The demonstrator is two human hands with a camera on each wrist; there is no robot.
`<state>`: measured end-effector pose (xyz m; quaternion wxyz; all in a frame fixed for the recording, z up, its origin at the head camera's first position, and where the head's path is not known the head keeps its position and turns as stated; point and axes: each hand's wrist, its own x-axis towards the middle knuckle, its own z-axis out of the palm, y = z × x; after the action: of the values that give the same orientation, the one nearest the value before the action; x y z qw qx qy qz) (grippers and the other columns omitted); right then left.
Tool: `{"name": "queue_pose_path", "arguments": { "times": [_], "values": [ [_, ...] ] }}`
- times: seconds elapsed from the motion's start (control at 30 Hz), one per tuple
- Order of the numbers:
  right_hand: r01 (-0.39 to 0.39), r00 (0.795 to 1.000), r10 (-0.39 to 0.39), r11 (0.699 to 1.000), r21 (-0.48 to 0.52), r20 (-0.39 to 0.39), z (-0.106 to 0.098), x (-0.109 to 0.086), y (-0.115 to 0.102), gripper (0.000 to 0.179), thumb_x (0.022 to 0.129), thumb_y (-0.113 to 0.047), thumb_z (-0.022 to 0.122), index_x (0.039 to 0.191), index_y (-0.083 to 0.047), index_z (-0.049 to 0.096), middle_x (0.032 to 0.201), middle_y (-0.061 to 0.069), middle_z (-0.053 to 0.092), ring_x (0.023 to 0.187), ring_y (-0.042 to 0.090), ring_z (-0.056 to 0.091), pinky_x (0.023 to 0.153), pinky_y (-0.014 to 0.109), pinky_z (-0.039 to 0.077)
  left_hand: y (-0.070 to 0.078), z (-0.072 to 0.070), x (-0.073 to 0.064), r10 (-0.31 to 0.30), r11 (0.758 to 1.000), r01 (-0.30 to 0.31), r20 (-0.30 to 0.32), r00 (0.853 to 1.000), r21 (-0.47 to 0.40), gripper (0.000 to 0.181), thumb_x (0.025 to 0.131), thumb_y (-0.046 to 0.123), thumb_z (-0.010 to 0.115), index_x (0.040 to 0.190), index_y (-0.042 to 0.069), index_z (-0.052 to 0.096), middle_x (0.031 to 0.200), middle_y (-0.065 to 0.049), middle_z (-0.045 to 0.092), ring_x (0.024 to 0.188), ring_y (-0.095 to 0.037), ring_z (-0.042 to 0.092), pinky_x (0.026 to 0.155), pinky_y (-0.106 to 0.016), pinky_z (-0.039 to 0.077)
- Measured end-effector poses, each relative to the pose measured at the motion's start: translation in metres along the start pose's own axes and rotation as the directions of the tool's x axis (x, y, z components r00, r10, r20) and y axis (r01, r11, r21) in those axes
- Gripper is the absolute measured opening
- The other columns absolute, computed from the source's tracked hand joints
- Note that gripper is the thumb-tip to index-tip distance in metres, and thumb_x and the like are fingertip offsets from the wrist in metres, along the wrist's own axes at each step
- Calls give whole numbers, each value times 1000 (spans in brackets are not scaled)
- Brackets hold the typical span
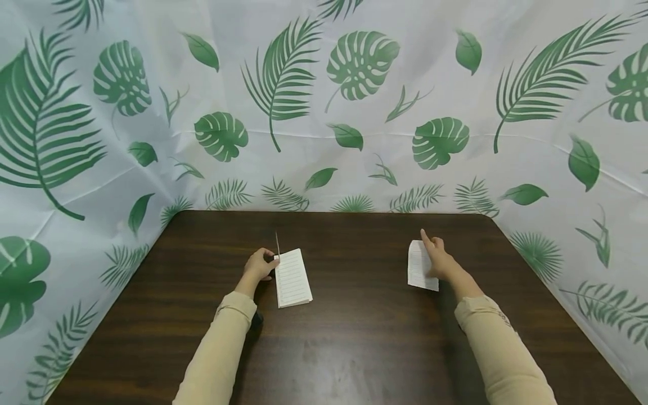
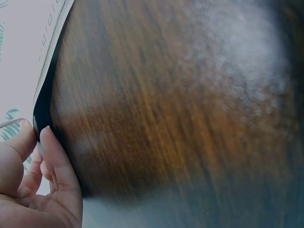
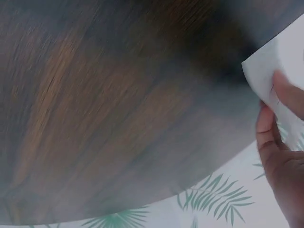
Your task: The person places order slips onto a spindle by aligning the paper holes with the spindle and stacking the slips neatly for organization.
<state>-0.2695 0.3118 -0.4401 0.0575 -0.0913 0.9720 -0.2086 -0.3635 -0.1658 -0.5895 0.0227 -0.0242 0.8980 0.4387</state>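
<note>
A small pad of lined white paper (image 1: 293, 279) lies at the middle left of the table. My left hand (image 1: 260, 265) pinches its upper left corner between thumb and fingers; in the left wrist view the pad (image 2: 51, 52) is seen nearly edge-on, with a black strip under it. A thin, narrow piece (image 1: 277, 245) sticks up by the left fingertips, too slim to tell what it is. Over to the right, my right hand (image 1: 439, 260) holds a lined paper sheet (image 1: 419, 266). The right wrist view shows thumb and fingers pinching this sheet (image 3: 263, 71), its surface slightly bent.
Both things are on or above a dark brown wooden table (image 1: 354, 315) with rounded far corners. A white curtain with green leaf prints (image 1: 304, 135) hangs behind the table and along its sides. Light reflects off the table's near part.
</note>
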Motion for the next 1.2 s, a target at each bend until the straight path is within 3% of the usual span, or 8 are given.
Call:
{"name": "queue_pose_path", "arguments": {
  "times": [0.2, 0.43, 0.67, 0.77, 0.87, 0.93, 1.0, 1.2],
  "values": [
    [4, 997, -1, 999, 38, -80, 7, 8, -2, 119, 70, 22, 62, 146, -9, -24, 143, 44, -17, 76, 45, 55, 56, 36, 48, -7, 5, 9, -29, 1000, 29, 29, 999, -10, 46, 86, 47, 64, 114, 12, 53, 119, -24, 51, 62, -23, 58, 50, -28, 57],
    [-80, 982, 91, 994, 75, -163, 9, 10, -9, 97, 75, 11, 65, 142, 16, -5, 110, 46, 52, 93, 51, 59, 76, 54, 52, 0, 1, 1, -17, 999, 17, 14, 1000, -39, 44, 84, 48, 66, 110, 15, 55, 112, -23, 53, 60, -22, 57, 48, -27, 56],
    [-100, 973, 124, 987, 128, -193, 14, 15, -3, 33, 83, -5, 67, 102, 20, 58, 94, 32, 66, 81, 40, 62, 66, 43, 53, 109, -46, -89, -128, 992, 128, 45, 991, 1, 31, 93, 17, 59, 118, -1, 52, 124, -28, 51, 64, -21, 58, 58, -26, 58],
    [1, 966, 42, 986, 166, -256, 45, 47, 51, 27, 87, -18, 66, 90, 8, 64, 78, 18, 67, 68, 27, 59, 58, 34, 49, 101, -44, -85, -71, 997, 72, 39, 997, -11, 31, 93, 20, 59, 118, 2, 53, 123, -24, 52, 66, -19, 58, 57, -25, 58],
    [34, 954, 26, 980, 195, -297, 84, 92, 124, 34, 89, -36, 63, 81, -4, 64, 67, 5, 59, 60, 19, 50, 51, 32, 41, 47, -20, -40, -17, 999, 17, 8, 1000, -34, 34, 89, 33, 64, 112, 9, 56, 115, -22, 54, 65, -23, 59, 51, -27, 57],
    [26, 946, 42, 979, 203, -321, 93, 102, 139, 41, 89, -43, 60, 77, -4, 63, 62, 3, 55, 56, 18, 47, 47, 30, 37, 32, -14, -28, 4, 999, -3, 13, 1000, -33, 37, 87, 38, 66, 111, 12, 56, 114, -22, 55, 63, -22, 58, 49, -27, 56],
    [-5, 956, 78, 969, 249, -282, 78, 81, 107, 44, 90, -43, 58, 74, -3, 62, 61, 4, 53, 57, 20, 46, 48, 30, 36, 33, -12, -25, -40, 999, 40, 8, 999, -22, 38, 87, 36, 66, 111, 8, 55, 113, -26, 53, 59, -25, 57, 47, -29, 55],
    [-182, 967, 225, 937, 299, -119, 29, 19, -1, 40, 95, -25, 54, 66, 4, 56, 50, -2, 43, 49, 15, 44, 46, 27, 38, 126, -56, -106, -107, 994, 106, 33, 994, 11, 32, 94, 16, 57, 118, -4, 51, 124, -30, 50, 60, -18, 56, 57, -27, 58]
  ]
}}
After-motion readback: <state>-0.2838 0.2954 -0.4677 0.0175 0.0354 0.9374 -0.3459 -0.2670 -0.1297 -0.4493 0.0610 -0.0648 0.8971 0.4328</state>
